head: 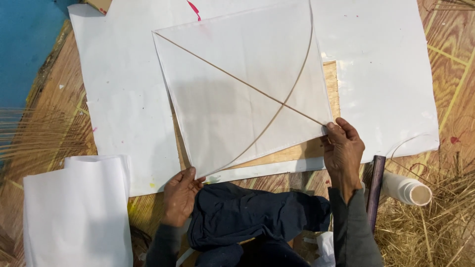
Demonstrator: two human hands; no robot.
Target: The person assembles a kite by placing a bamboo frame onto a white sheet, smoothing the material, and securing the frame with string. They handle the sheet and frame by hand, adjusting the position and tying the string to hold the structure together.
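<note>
Head view: left hand (pixel 180 193) and right hand (pixel 342 148), arms extended forward, each pinch a corner of the white kite (pixel 237 84).

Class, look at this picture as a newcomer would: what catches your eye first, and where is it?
A white kite lies mid-frame on a white sheet, a straight stick and a bowed one crossing on it. The left hand pinches its bottom corner, the right hand its right corner. A paper stack sits lower left, a roll lower right.
</note>
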